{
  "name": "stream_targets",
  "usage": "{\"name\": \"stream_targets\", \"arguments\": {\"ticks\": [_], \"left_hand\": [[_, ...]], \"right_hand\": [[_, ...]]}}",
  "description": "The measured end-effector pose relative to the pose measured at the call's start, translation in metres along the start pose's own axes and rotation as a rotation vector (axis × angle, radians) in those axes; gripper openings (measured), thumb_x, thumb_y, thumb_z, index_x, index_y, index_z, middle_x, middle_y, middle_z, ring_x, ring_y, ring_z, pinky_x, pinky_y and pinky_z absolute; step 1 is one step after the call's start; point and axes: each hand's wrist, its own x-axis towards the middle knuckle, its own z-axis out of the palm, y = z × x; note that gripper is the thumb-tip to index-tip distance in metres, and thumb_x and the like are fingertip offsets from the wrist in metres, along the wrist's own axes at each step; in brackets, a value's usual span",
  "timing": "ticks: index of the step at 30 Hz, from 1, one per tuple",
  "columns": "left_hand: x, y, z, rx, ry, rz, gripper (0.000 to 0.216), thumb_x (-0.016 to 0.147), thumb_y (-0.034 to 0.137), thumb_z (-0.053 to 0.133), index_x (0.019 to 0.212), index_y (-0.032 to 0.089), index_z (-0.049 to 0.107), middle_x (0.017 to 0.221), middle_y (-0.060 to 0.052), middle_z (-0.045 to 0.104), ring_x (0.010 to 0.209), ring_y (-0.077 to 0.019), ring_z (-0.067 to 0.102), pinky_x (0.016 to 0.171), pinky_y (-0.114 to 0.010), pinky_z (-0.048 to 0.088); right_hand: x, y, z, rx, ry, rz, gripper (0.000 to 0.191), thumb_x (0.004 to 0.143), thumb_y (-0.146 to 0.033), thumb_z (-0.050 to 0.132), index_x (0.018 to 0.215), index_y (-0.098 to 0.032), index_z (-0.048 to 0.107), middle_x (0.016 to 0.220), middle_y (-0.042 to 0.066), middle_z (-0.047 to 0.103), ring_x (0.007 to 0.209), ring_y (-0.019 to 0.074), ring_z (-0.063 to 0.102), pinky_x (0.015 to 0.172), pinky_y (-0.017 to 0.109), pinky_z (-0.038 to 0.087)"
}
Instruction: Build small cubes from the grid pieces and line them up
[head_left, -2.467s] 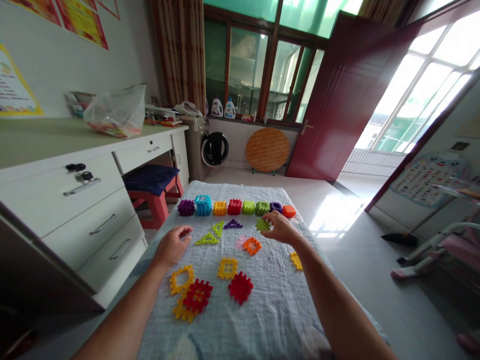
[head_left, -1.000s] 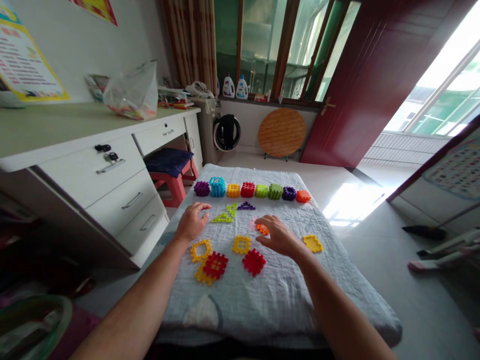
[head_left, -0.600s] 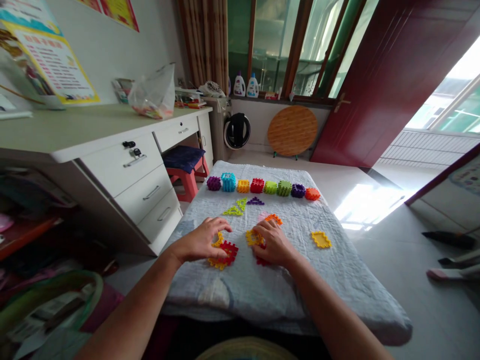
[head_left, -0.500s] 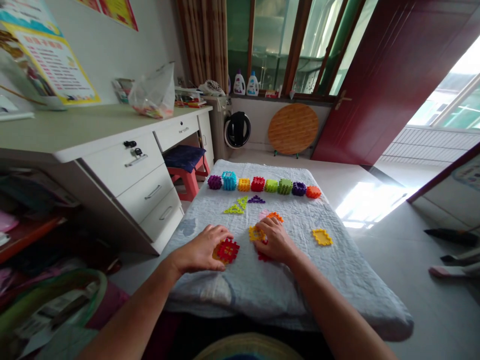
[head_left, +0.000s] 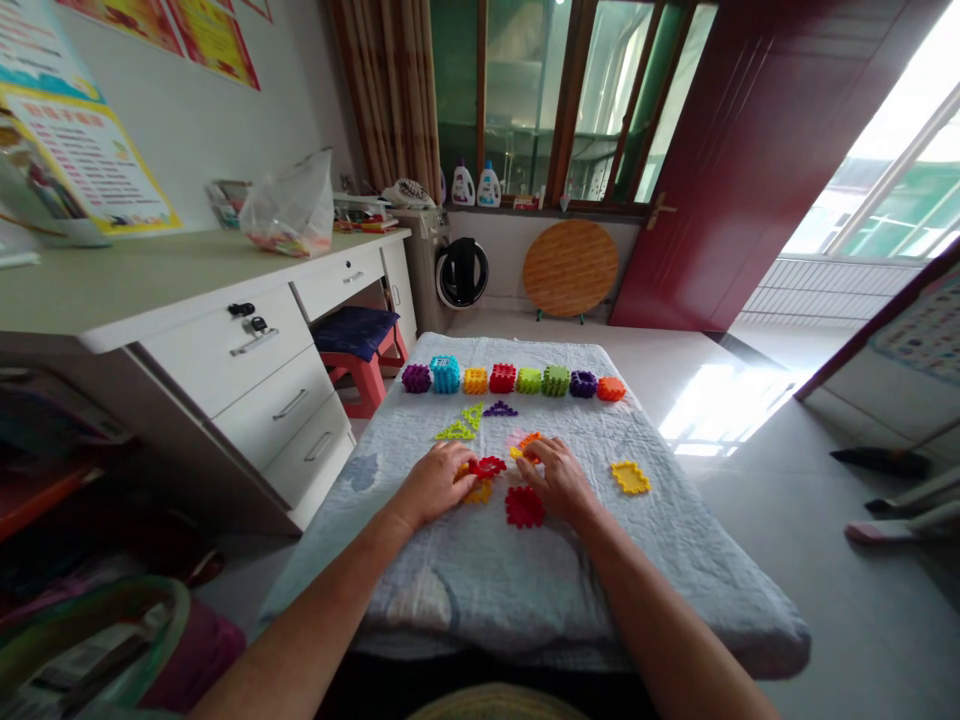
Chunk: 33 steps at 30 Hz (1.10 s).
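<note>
On the cloth-covered table [head_left: 697,560], my left hand [head_left: 437,482] curls its fingers round a red toothed tile [head_left: 488,466], lifted slightly over a yellow tile [head_left: 480,491]. My right hand [head_left: 556,477] pinches a small yellow tile [head_left: 517,453] close to that red one, with an orange tile [head_left: 529,439] just beyond its fingertips. Between my wrists, a second red tile [head_left: 523,506] lies flat. Farther right rests a yellow diamond tile [head_left: 631,477].
A row of coloured cubes runs along the table's far edge, from a purple cube [head_left: 415,378] to an orange cube [head_left: 610,389]. Yellow-green triangles [head_left: 455,432] and a purple triangle [head_left: 499,409] lie before them. A white desk [head_left: 225,330] and red stool [head_left: 360,375] stand left.
Both hands came back from the far tiles to the near ones and closed on them. The left hand has brought the red tile rightward, close to the right hand's yellow tile.
</note>
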Motion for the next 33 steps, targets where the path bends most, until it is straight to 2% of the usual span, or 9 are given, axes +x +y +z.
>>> {"name": "stream_targets", "arguments": {"ticks": [5,9,13,16,19,23,25,29,33], "left_hand": [[0.010,-0.005,0.000,-0.139,0.127,-0.073,0.019,0.085,0.030,0.050,0.081,0.018,0.064,0.085,-0.005,0.063,0.085,-0.0188,0.057,0.080,-0.031,0.043],[0.012,-0.018,-0.012,-0.286,0.266,-0.217,0.028,0.088,0.036,0.041,0.081,0.018,0.061,0.081,-0.002,0.061,0.079,-0.0162,0.058,0.075,-0.028,0.044],[0.004,-0.045,-0.013,-0.202,0.360,-0.347,0.032,0.087,0.037,0.037,0.069,0.019,0.056,0.072,-0.001,0.058,0.072,-0.0166,0.056,0.070,-0.028,0.044],[-0.002,-0.062,-0.005,-0.060,0.385,-0.380,0.030,0.083,0.034,0.039,0.063,0.020,0.056,0.075,-0.004,0.059,0.079,-0.0198,0.056,0.079,-0.033,0.044],[-0.004,-0.068,0.001,0.023,0.444,-0.396,0.020,0.078,0.031,0.047,0.078,0.019,0.062,0.089,-0.008,0.061,0.094,-0.0254,0.056,0.092,-0.041,0.040],[-0.006,-0.060,0.000,0.065,0.539,-0.326,0.025,0.077,0.024,0.049,0.099,0.018,0.060,0.103,-0.009,0.060,0.106,-0.0256,0.053,0.099,-0.043,0.037],[-0.010,-0.052,-0.003,0.031,0.488,-0.247,0.026,0.074,0.021,0.051,0.098,0.019,0.061,0.105,-0.008,0.059,0.107,-0.0241,0.052,0.101,-0.041,0.036],[-0.017,-0.036,-0.006,-0.044,0.208,-0.165,0.037,0.064,0.015,0.057,0.099,0.024,0.065,0.121,-0.006,0.050,0.116,-0.0254,0.046,0.104,-0.042,0.035],[-0.020,-0.031,-0.005,-0.050,0.038,-0.138,0.050,0.057,0.010,0.056,0.104,0.027,0.065,0.129,-0.004,0.043,0.124,-0.0271,0.038,0.108,-0.043,0.030]], "right_hand": [[0.000,0.004,-0.001,0.012,-0.021,-0.011,0.035,0.096,-0.030,0.032,0.067,-0.021,0.049,0.065,0.001,0.054,0.066,0.0151,0.048,0.070,0.028,0.035],[0.000,0.009,0.003,0.080,0.048,0.097,0.037,0.095,-0.035,0.032,0.066,-0.021,0.048,0.063,0.001,0.052,0.061,0.0139,0.047,0.062,0.026,0.032],[0.001,0.013,0.007,0.166,0.017,0.209,0.037,0.094,-0.037,0.033,0.066,-0.020,0.050,0.059,-0.001,0.050,0.055,0.0121,0.044,0.055,0.024,0.030],[0.001,0.014,0.008,0.122,0.029,0.214,0.031,0.092,-0.037,0.038,0.072,-0.020,0.055,0.068,0.001,0.056,0.066,0.0143,0.050,0.063,0.025,0.036],[-0.001,0.011,0.007,0.054,0.071,0.165,0.016,0.085,-0.033,0.051,0.090,-0.020,0.060,0.089,0.004,0.059,0.086,0.0185,0.052,0.079,0.029,0.039],[-0.004,0.006,0.005,-0.017,0.004,0.105,0.031,0.075,-0.030,0.063,0.104,-0.021,0.061,0.098,0.007,0.058,0.095,0.0225,0.049,0.088,0.035,0.040],[-0.005,0.005,0.004,-0.033,-0.025,0.096,0.039,0.072,-0.029,0.066,0.110,-0.020,0.060,0.104,0.008,0.057,0.098,0.0237,0.048,0.090,0.037,0.040],[-0.007,0.007,0.005,-0.049,-0.033,0.108,0.047,0.070,-0.029,0.067,0.115,-0.020,0.058,0.114,0.009,0.055,0.103,0.0248,0.046,0.094,0.039,0.039],[-0.007,0.009,0.005,-0.041,-0.041,0.116,0.046,0.071,-0.031,0.067,0.114,-0.020,0.058,0.110,0.008,0.058,0.101,0.0245,0.047,0.092,0.040,0.039]]}}
